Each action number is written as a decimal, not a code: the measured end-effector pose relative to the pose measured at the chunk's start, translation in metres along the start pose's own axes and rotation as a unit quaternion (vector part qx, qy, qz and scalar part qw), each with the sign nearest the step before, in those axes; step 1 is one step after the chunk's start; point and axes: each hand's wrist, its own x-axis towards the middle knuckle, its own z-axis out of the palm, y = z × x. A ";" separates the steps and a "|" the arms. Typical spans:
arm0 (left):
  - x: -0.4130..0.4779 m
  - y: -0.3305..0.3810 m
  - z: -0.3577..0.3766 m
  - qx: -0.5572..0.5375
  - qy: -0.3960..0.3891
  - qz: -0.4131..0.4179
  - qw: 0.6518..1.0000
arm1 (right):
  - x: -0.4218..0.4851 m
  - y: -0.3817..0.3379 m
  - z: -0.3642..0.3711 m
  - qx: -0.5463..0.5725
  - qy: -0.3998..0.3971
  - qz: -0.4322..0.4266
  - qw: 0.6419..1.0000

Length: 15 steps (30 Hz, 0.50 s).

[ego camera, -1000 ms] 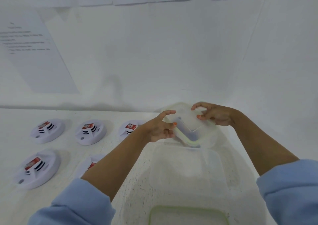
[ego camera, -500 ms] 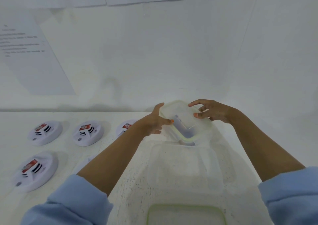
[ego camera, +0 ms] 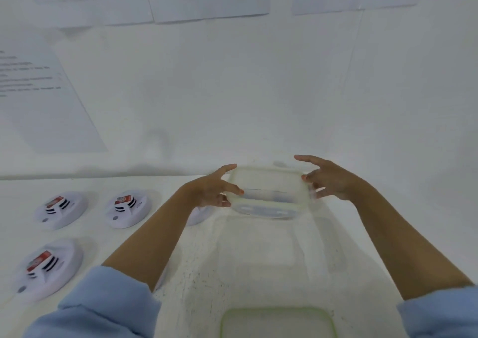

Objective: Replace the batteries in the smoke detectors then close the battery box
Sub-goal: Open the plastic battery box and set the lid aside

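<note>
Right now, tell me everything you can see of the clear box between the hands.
The clear box is a rectangular container of see-through plastic with rounded corners and a pale green band along its rim. It sits level on the white table by the back wall, lid on it; whether it is latched cannot be told. Bluish shapes show dimly inside. The left hand touches its left end, the right hand its right end.

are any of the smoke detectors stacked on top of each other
No, the smoke detectors that show lie apart from each other, flat on the white table, each with its battery side up.
</note>
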 end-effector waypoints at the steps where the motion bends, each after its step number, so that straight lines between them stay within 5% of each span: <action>1: -0.002 -0.001 0.001 0.014 0.002 -0.002 1.000 | 0.002 0.000 0.004 0.007 0.011 -0.003 1.000; 10: -0.006 -0.004 0.000 0.020 0.022 -0.013 0.999 | 0.004 -0.006 0.024 -0.008 0.120 -0.029 0.992; 15: -0.006 -0.002 -0.007 0.031 0.107 0.053 0.992 | -0.009 -0.020 0.019 0.021 0.120 -0.030 0.992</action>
